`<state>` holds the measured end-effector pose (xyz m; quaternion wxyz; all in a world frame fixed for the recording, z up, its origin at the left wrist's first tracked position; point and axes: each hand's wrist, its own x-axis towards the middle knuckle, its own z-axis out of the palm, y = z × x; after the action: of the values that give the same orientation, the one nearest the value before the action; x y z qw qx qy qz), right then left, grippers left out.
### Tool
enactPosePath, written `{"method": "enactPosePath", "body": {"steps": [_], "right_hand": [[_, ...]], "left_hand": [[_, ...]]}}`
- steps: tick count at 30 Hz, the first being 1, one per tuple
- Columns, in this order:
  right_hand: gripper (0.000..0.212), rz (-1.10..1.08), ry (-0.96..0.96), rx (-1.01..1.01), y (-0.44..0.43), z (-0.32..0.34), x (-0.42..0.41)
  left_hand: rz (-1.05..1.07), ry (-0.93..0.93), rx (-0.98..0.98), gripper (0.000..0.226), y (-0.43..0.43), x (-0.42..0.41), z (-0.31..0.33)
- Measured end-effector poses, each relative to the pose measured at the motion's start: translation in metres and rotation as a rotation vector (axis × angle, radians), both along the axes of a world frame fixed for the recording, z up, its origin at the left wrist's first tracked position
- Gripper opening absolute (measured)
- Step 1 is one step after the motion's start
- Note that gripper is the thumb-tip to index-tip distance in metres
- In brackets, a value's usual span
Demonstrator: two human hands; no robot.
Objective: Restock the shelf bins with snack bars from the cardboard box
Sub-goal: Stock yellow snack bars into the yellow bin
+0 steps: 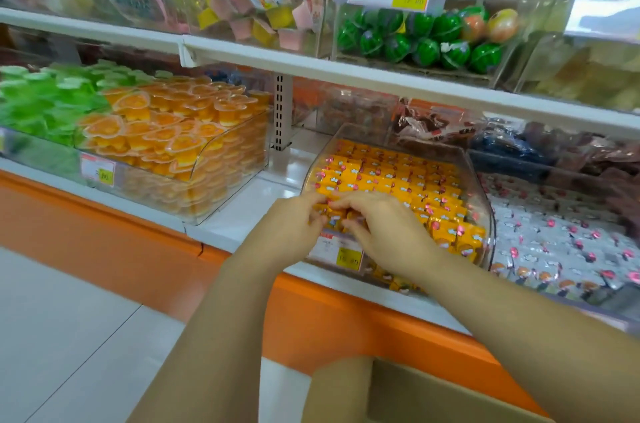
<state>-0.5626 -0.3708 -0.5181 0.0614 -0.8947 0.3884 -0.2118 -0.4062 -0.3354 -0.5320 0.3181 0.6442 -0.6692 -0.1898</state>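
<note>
A clear plastic bin (483, 214) on the lower shelf holds rows of orange-yellow snack bars (398, 176). Both my hands are at the bin's front left corner. My left hand (294, 225) curls its fingers around a few orange bars at the front row. My right hand (384, 228) lies over the same bars with fingers bent onto them. The cardboard box (415, 395) stands below on the floor at the bottom edge, its inside hidden.
Left of the bin stands a bin of orange jelly cups (173, 145) and green ones (45, 100). To the right lies a bin of white-wrapped bars (561, 235). An upper shelf (311, 62) overhangs. A yellow price tag (348, 258) hangs on the bin front.
</note>
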Motion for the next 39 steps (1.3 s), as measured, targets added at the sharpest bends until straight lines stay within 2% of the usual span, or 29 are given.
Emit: {"method": "enactPosePath", "body": {"steps": [3,6,9,12,18,23,26,32,39], "right_hand": [[0.047,0.016,0.099,0.025,0.005,0.005,-0.007],[0.055,0.007,0.025,-0.008,0.018,0.007,-0.027],[0.041,-0.004,-0.143,-0.050,0.039,-0.001,-0.055],[0.027,-0.018,-0.246,-0.001,0.063,-0.020,-0.085],[0.020,-0.127,-0.383,0.213,0.108,-0.070,-0.154],[0.026,-0.310,-0.385,0.380,0.130,-0.128,-0.226],[0.023,-0.412,-0.324,0.508,0.136,-0.165,-0.266],[0.031,-0.601,-0.161,0.787,0.131,-0.240,-0.312],[0.056,-0.770,0.251,1.207,0.130,-0.321,-0.327]], "left_hand": [[0.015,-0.056,0.029,0.039,0.004,-0.002,-0.001],[0.104,-0.105,-0.063,0.041,0.014,-0.008,-0.002],[0.194,-0.058,-0.281,0.032,0.030,-0.018,0.002],[0.125,0.089,-0.303,0.021,0.044,-0.041,-0.002],[-0.030,0.314,-0.059,0.013,0.065,-0.111,-0.048],[-0.123,0.308,0.182,0.018,0.074,-0.169,-0.121],[-0.146,0.251,0.352,0.016,0.077,-0.193,-0.168],[-0.099,0.111,0.652,0.016,0.079,-0.206,-0.259],[-0.062,0.018,0.952,0.028,0.077,-0.201,-0.320]]}}
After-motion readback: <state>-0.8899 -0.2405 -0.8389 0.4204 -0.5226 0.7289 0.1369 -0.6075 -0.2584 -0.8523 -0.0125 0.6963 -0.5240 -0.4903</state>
